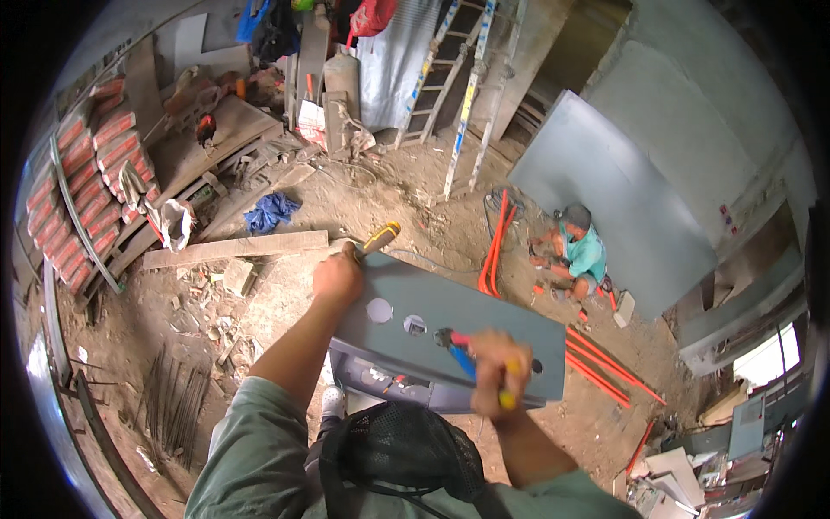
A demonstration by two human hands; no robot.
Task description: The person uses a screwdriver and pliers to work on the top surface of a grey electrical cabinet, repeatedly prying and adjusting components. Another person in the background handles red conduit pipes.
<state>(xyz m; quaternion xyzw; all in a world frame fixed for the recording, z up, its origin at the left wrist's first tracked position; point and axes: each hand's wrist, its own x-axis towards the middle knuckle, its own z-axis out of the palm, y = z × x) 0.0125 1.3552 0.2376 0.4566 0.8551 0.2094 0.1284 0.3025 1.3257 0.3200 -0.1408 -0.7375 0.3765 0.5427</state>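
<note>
Dirt floor (389,195) spread around a grey box (484,320).
Red bags (118,149) lay stacked at left; the left hand (337,278) was at the box's corner beside a yellow-handled tool (382,236), its grip unclear; the right hand (500,368) clenched red-and-blue pliers (462,359) over the holed top; a co-worker (584,253) crouched by a grey sheet (618,199).

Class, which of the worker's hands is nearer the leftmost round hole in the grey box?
Left. The left hand is by the grey box's far-left corner, close to the leftmost round hole; the right hand is well to the hole's right.
</note>
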